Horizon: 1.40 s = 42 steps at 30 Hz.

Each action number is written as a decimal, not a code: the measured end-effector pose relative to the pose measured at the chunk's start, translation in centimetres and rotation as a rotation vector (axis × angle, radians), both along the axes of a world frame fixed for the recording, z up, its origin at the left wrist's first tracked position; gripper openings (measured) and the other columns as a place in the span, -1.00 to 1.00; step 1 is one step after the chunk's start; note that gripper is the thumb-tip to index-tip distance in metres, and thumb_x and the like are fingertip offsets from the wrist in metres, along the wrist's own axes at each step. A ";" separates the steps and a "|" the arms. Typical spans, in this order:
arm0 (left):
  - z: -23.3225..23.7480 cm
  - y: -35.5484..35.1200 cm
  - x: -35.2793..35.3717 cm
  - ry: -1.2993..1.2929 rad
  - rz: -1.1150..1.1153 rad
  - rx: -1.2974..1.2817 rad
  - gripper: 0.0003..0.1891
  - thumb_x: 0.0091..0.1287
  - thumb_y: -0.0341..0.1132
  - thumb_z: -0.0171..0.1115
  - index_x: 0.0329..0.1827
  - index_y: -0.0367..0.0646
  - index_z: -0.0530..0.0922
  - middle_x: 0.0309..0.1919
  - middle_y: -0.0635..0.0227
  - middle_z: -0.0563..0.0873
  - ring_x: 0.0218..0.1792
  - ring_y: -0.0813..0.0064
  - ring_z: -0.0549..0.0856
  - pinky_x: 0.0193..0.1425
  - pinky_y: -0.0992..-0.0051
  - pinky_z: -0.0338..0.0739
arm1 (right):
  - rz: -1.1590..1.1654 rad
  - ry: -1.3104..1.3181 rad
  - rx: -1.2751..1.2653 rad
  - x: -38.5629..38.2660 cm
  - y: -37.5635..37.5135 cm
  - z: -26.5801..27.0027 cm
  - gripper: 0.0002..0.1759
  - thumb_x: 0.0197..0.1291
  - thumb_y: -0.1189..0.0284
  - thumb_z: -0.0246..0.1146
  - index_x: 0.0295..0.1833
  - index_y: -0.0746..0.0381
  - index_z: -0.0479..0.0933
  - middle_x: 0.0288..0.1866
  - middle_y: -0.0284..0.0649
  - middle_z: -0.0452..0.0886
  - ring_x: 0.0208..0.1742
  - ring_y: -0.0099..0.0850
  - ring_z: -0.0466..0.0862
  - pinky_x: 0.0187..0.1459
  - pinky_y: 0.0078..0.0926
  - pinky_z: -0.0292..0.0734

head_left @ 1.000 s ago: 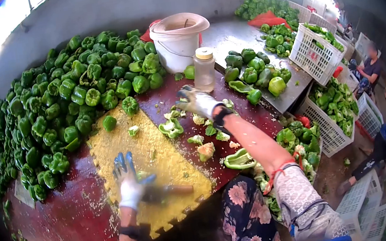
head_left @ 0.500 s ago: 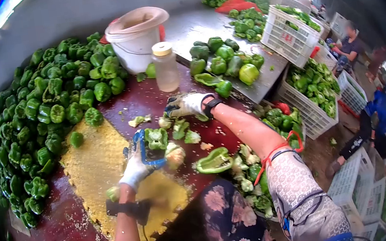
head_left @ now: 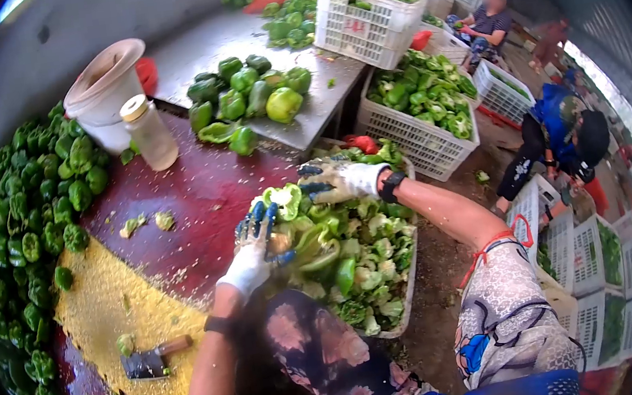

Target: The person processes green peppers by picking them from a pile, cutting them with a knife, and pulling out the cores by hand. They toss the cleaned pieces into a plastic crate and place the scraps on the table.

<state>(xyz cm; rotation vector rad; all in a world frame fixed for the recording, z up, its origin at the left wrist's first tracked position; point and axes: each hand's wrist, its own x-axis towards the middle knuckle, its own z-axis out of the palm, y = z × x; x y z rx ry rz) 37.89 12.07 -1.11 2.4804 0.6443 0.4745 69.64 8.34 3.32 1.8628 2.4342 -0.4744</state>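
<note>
My left hand (head_left: 256, 254), in a white glove with blue fingertips, has its fingers spread against cut green pepper pieces (head_left: 289, 201) at the table's edge. My right hand (head_left: 341, 179), gloved too, stretches its fingers out just beyond those pieces, above the scrap crate (head_left: 409, 285). A large pepper piece (head_left: 318, 248) is blurred beneath the hands. Pepper cores and scraps (head_left: 372, 266) fill the crate. A small cleaver (head_left: 147, 362) with a wooden handle lies on the yellow mat (head_left: 91, 296), left of my left arm.
Whole green peppers (head_left: 22, 249) are heaped at left. A white bucket (head_left: 109, 89) and a lidded bottle (head_left: 150, 135) stand at the back. More peppers (head_left: 248, 91) lie on the metal table (head_left: 334, 89). White crates (head_left: 419, 137) line the right side, where other people (head_left: 559, 120) sit.
The view has turned right. Both hands have moved from the tabletop to the scrap crate, and the pepper pieces between them have shifted there too. The cleaver on the mat now shows.
</note>
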 end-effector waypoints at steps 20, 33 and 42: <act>6.2 -1.2 2.6 -0.229 -0.146 -0.714 -0.39 0.28 -0.41 0.43 0.41 -0.15 0.45 0.13 0.41 0.67 0.03 0.60 0.64 0.23 0.55 0.55 | -0.387 -0.036 -0.018 3.6 -10.0 3.3 -0.32 0.41 0.18 0.10 0.60 0.00 0.16 0.46 -0.01 0.36 0.25 -0.22 0.53 0.29 -0.22 0.49; 4.3 -4.0 1.5 0.415 -0.319 -0.301 0.12 0.23 0.08 0.44 0.62 -0.34 -0.08 0.52 -0.22 0.21 0.54 0.01 0.23 0.57 0.28 0.20 | -0.142 -0.023 -0.073 -5.5 -7.2 2.1 -0.19 0.33 -0.27 0.00 0.61 -0.19 0.17 0.64 0.02 0.12 0.60 0.06 0.19 0.54 0.00 0.16; 3.3 -4.7 4.3 0.484 -0.388 0.003 -0.03 0.37 -0.17 0.26 0.66 -0.17 -0.23 0.18 -0.43 0.52 0.08 -0.21 0.66 0.12 0.13 0.59 | -0.109 -0.144 -0.041 -3.3 -8.4 -2.2 -0.31 0.47 -0.15 -0.16 0.65 -0.34 -0.05 0.70 -0.10 -0.04 0.67 -0.07 0.02 0.62 0.04 -0.06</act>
